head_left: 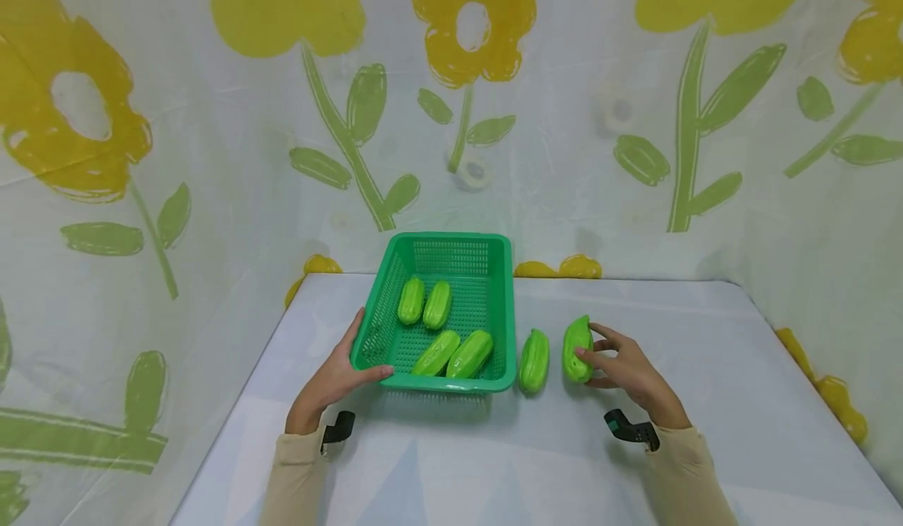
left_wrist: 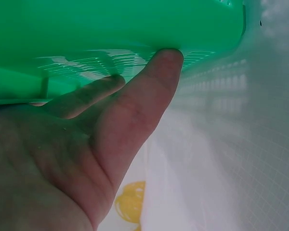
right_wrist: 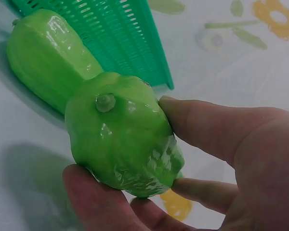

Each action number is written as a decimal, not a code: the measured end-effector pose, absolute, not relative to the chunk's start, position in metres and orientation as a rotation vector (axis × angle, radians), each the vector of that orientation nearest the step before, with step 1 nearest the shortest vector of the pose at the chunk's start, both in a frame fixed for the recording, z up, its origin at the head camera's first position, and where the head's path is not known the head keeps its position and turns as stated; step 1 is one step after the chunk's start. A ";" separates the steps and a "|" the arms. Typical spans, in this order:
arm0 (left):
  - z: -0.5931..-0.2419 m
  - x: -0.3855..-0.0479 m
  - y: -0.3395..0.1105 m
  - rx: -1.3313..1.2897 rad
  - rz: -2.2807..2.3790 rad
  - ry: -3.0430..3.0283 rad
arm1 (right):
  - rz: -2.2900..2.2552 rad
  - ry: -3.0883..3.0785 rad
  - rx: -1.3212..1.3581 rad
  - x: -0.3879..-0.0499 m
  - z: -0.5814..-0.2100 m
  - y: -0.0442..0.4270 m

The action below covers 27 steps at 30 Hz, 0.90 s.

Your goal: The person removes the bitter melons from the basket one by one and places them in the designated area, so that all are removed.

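A green basket (head_left: 451, 385) stands on the table, tilted up toward the front, with several green vegetables inside, two of them near its front wall (head_left: 436, 353). My left hand (head_left: 339, 377) grips its left front corner, thumb on the rim; in the left wrist view the hand (left_wrist: 101, 125) lies against the green side (left_wrist: 115, 29). My right hand (head_left: 628, 369) pinches a green vegetable (head_left: 577, 350) right of the basket. In the right wrist view the fingers and thumb hold this vegetable (right_wrist: 120, 134) by its sides. Another vegetable (head_left: 534, 361) lies between it and the basket.
The white table (head_left: 635, 306) reaches to a cloth wall with yellow flowers (head_left: 473, 24) at the back and sides. A dark wrist device (head_left: 628, 429) sits at each wrist.
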<state>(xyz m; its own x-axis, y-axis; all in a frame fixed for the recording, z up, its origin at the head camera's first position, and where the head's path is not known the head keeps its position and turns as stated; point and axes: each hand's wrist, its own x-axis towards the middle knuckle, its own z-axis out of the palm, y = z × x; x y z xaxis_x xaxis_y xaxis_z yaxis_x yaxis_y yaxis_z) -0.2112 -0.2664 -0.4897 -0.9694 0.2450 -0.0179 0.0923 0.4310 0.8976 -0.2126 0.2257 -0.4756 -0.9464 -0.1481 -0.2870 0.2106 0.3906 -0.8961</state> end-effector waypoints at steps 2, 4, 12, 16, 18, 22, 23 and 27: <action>-0.489 -0.211 -0.266 0.306 1.574 2.534 | -1.576 2.336 0.050 -0.213 -0.477 0.226; -0.489 -0.211 -0.267 0.306 1.567 2.544 | -1.582 2.332 0.052 -0.214 -0.480 0.226; -0.491 -0.212 -0.267 0.315 1.560 2.548 | -1.577 2.321 0.094 -0.214 -0.493 0.229; -0.492 -0.213 -0.266 0.313 1.560 2.544 | -1.569 2.321 0.093 -0.213 -0.496 0.229; -0.492 -0.212 -0.265 0.307 1.563 2.540 | -1.566 2.326 0.085 -0.212 -0.496 0.229; -0.490 -0.212 -0.265 0.308 1.570 2.536 | -1.547 2.343 0.067 -0.212 -0.494 0.228; -0.490 -0.212 -0.265 0.311 1.568 2.538 | -1.543 2.345 0.065 -0.212 -0.494 0.228; -0.489 -0.212 -0.265 0.314 1.561 2.546 | -1.535 2.347 0.069 -0.212 -0.495 0.227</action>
